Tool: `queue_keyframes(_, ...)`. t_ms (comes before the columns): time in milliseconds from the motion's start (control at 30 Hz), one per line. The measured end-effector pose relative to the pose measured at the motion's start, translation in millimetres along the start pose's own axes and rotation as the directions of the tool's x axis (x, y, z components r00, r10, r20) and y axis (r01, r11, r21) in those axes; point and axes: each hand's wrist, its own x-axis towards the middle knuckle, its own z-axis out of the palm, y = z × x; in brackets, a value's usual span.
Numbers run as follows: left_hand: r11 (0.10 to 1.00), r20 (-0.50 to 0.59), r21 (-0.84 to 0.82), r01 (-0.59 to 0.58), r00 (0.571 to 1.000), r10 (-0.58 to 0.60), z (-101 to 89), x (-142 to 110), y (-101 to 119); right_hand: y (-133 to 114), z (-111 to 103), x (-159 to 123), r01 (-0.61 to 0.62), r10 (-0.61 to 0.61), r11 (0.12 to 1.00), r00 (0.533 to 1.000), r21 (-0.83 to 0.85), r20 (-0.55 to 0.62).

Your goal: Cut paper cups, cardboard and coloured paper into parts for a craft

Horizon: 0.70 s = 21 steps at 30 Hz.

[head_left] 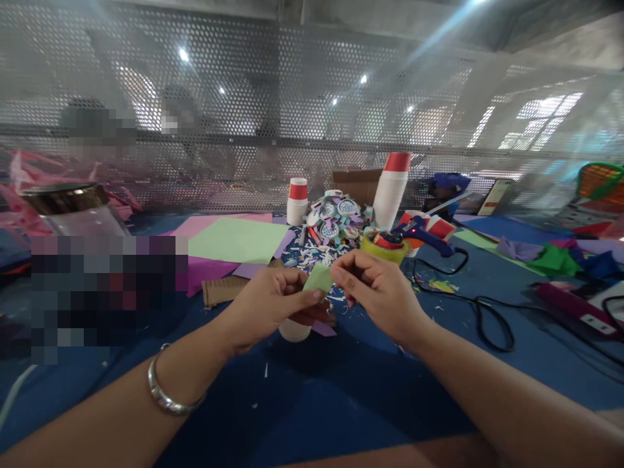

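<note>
My left hand (287, 296) pinches a small piece of light green paper (318, 278) between thumb and fingers, above the blue table. My right hand (373, 286) is at the paper's right edge, fingertips drawn together. Whether they grip the paper or something tiny, I cannot make out. Below my left hand stands a white paper cup (295, 330), its upper part hidden by the hand. A purple paper scrap (324, 329) shows beside the cup. Behind my right hand, a blue glue gun (425, 235) rests by a yellow tape roll (370, 247).
Green paper sheets (236, 239) and corrugated cardboard (224, 291) lie left. At the back are stacked paper cups (390, 195), a shorter cup stack (297, 201) and a pile of paper-trimmed discs (336, 218). A black cable (487, 325) loops on the right, near a purple power strip (575, 309).
</note>
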Motion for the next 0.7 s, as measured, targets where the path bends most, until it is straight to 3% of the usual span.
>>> queue_keyframes(433,0.989,-0.018,0.109,-0.1,0.995,0.102,0.7,-1.8,3.0,-0.2,-1.5,0.4,-0.008,0.005,0.999,0.998,0.048,0.065)
queue_keyframes(700,0.982,0.066,0.165,-0.095,0.994,0.085,-1.2,-2.7,2.6,-1.3,-0.6,0.1,-0.033,0.026,0.997,0.994,0.066,0.105)
